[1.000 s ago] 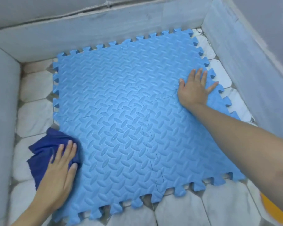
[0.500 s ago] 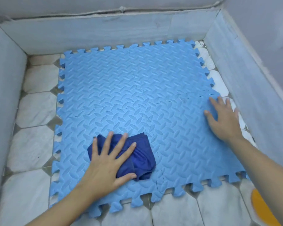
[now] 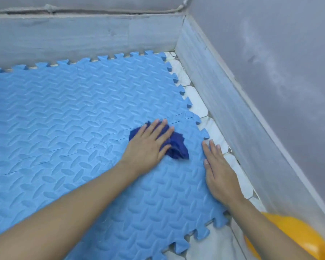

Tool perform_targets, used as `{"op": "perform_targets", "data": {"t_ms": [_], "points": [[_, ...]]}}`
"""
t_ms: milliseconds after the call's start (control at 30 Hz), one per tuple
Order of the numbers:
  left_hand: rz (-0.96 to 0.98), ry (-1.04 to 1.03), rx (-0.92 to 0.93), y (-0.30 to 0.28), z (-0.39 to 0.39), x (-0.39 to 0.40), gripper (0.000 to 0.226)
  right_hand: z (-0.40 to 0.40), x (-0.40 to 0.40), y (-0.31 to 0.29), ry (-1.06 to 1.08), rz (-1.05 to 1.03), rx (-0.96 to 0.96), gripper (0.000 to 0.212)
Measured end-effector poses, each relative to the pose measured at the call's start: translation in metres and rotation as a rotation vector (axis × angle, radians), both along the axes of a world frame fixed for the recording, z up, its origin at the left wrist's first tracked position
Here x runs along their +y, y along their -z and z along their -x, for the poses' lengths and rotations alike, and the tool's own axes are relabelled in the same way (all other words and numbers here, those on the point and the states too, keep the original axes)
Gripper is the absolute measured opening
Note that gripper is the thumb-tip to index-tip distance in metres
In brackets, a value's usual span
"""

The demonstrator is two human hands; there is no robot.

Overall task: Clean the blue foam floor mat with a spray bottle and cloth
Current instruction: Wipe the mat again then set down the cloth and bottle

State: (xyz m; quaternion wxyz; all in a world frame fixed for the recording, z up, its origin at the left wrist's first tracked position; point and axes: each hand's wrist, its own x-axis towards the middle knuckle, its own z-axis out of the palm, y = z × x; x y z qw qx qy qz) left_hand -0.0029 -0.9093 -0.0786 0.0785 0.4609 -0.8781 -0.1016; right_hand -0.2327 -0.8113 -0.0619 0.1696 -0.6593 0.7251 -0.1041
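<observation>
Two bare hands are down on the light blue interlocking foam floor mat (image 3: pixel 64 113), which covers most of the white tiled floor (image 3: pixel 199 104) in a grey-walled corner. The left hand (image 3: pixel 148 145) lies flat with fingers spread, pressing a bunched dark blue cloth (image 3: pixel 176 145) onto the mat near its right edge. Just right of that, the right hand (image 3: pixel 219 173) rests open, palm down, holding nothing, right along the mat's toothed edge. A rounded yellow plastic thing (image 3: pixel 293 239) peeks in bottom right, too cropped to tell what it is.
</observation>
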Motion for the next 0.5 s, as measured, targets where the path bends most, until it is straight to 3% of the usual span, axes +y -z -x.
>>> {"op": "perform_targets", "data": {"t_ms": [100,167,233,400,500], "points": [[-0.106,-0.28,0.054,-0.004,0.022,-0.086,0.054,-0.003,0.002,0.007,0.044,0.078,0.027,0.053],[-0.108,-0.343,0.059,-0.004,0.03,-0.106,0.054,-0.004,0.002,0.012,0.121,0.132,0.018,0.055],[-0.069,-0.221,0.073,-0.002,0.032,-0.085,0.055,-0.001,0.003,0.013,0.215,0.176,0.025,0.052],[-0.035,0.425,-0.035,-0.006,-0.005,0.064,0.053,0.001,0.001,0.015,0.245,0.256,0.007,0.054],[-0.021,0.435,-0.02,-0.006,0.008,0.037,0.052,0.0,0.0,0.017,0.233,0.266,-0.013,0.059]]}}
